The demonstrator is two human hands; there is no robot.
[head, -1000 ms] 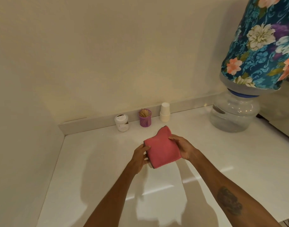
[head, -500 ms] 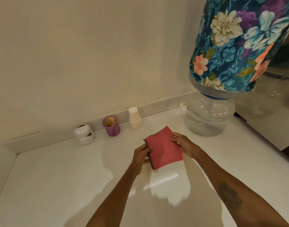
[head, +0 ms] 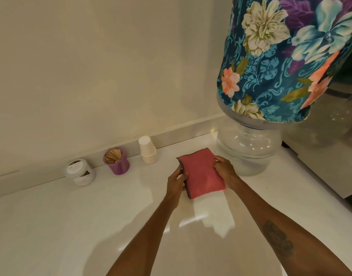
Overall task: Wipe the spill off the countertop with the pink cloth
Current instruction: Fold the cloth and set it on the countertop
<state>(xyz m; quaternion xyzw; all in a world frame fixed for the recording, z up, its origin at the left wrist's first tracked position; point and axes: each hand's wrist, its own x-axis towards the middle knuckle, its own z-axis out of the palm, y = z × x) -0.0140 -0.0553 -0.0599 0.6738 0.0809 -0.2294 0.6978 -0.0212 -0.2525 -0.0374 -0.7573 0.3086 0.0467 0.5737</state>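
A folded pink cloth with a dark edge is held flat between both hands, a little above the white countertop. My left hand grips its left edge. My right hand grips its right edge. I cannot make out a spill on the glossy countertop; only reflections and shadows show.
A water dispenser base stands at the back right, carrying a bottle in a floral cover. Along the back wall stand stacked paper cups, a purple holder of wooden sticks and a white jar.
The view has swung to the right, so the jars and cups sit further left in frame. Both hands keep their hold on the cloth, now nearer the dispenser.
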